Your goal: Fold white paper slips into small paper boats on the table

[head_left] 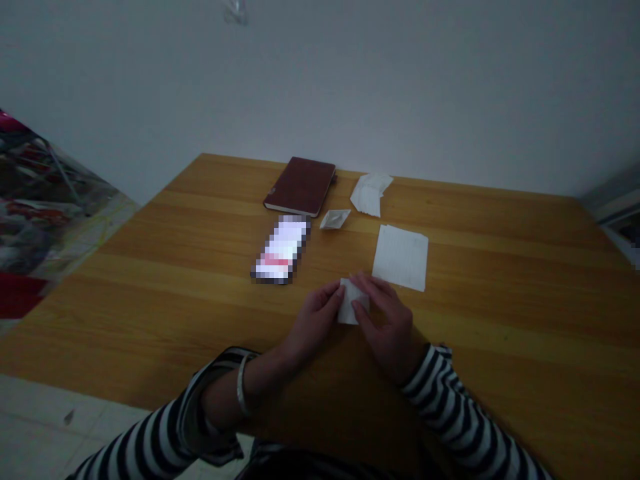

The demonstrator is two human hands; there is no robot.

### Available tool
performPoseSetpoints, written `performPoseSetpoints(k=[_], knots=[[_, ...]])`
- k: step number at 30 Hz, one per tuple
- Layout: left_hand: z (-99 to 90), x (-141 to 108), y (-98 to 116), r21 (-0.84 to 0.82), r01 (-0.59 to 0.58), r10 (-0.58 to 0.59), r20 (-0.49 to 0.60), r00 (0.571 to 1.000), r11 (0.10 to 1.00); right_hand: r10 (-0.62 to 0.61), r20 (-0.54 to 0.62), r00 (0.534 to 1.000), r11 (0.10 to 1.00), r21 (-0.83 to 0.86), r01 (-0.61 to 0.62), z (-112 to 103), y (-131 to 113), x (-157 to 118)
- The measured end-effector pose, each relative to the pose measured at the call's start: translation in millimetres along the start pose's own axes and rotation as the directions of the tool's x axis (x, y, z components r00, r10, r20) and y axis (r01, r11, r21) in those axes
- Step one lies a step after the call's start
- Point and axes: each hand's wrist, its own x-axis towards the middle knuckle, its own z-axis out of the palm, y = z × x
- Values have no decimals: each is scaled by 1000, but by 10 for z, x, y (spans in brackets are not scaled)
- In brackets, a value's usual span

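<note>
Phone (pixel 280 250): far left on the wooden table (pixel 515 293), well inside its left edge.
Left hand (pixel 314 321): narrow pinch on the folded white paper (pixel 353 303), at its left side.
Right hand (pixel 386 328): narrow pinch on the paper's right side.
White sheet (pixel 400 257): just beyond the right hand, well inside the table's right edge.

A plain pale grey wall (pixel 320 80) fills the upper half of the view, with a small blurred translucent object (pixel 235 12) showing at its top edge. A honey-toned wooden table (pixel 500 267) with long lengthwise grain stands against it. Pale floor tiles (pixel 35 427) show at lower left. Beside the table on the left sits a heap of glossy, red-printed plastic (pixel 40 207). A pale ledge (pixel 613 207) shows at the right edge. The light is dim and even.
</note>
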Motion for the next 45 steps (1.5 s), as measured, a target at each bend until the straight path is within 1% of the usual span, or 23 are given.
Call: performPoseSetpoints(k=[3,5,7,12,15,18,20,23,25,28,31,34,37,39,42,45], knots=[[2,3,1,-76,13,-13,5,1000,997,69,-58,996,997,-15,-70,27,-33,-33],[-1,-2,12,-60,-2,0,-22,1000,998,115,-103,988,993,-11,-116,3,-37,-22],[-9,-10,19,-8,-12,11,-35,999,1000,125,-133,983,992,-12,-127,-38,-19,8],[-22,-26,16,127,4,1,-42,999,992,77,-75,994,996,-31,-80,-97,63,64],[-18,-24,20,166,-14,19,-25,1000,986,75,-53,996,996,-54,-78,-90,76,65],[-15,-14,22,198,-33,41,-34,999,980,79,-52,995,995,-50,-82,-84,47,65],[-14,-11,19,208,-44,55,-46,997,977,104,-59,993,995,2,-104,-80,14,61],[-12,-12,17,207,-63,78,-68,995,976,184,-25,983,977,116,-180,-51,-30,28],[-12,-13,18,191,-64,82,-91,992,980,240,-10,971,964,122,-237,-11,-43,-17],[-14,-12,15,137,-73,86,-94,992,988,278,-50,959,958,85,-273,56,-54,-88],[-20,-13,1,130,-103,116,-92,989,986,236,-97,967,971,49,-233,71,-71,-103],[-23,-22,-13,174,-96,114,-94,989,980,137,-109,985,988,-59,-144,25,-67,-57],[-19,-32,-15,207,-85,104,-81,991,975,15,-83,996,983,-179,-29,-31,-19,-11],[-14,-31,-14,216,-90,112,-89,990,972,-42,-49,998,973,-231,29,-50,21,0],[-12,-18,-17,200,-102,124,-101,987,974,-91,-8,996,963,-255,86,-53,59,-1],[-17,-4,-22,181,-118,140,-111,984,976,-117,33,993,963,-242,121,-45,60,-3]])
